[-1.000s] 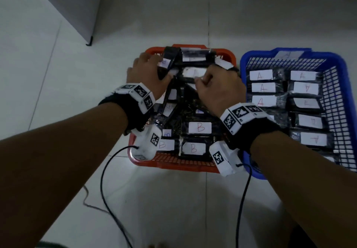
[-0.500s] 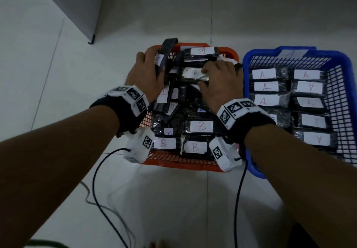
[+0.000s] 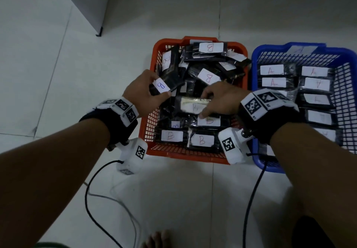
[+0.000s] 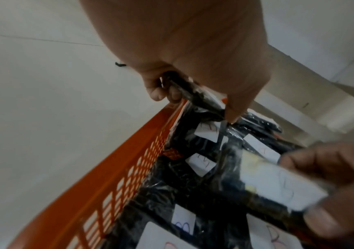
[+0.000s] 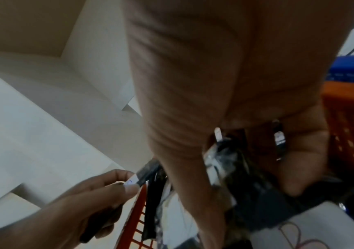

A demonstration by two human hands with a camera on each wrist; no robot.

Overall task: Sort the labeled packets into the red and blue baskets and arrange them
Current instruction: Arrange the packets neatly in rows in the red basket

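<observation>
Left hand (image 3: pixel 143 91) is pinching a B packet (image 3: pixel 166 85) by its label end, thumb on top, holding it over the left edge of the red basket (image 3: pixel 152 70). Right hand (image 3: pixel 218 101) is gripping a second packet (image 3: pixel 193 106) mid-basket, fingers curled over its far edge; its label is blurred. Far half of the B pile is lying jumbled, near rows lying flat. Best move: laying each packet flat, label up, extending the near rows. Blue basket (image 3: pixel 258 54) is holding A packets in tidy rows.
</observation>
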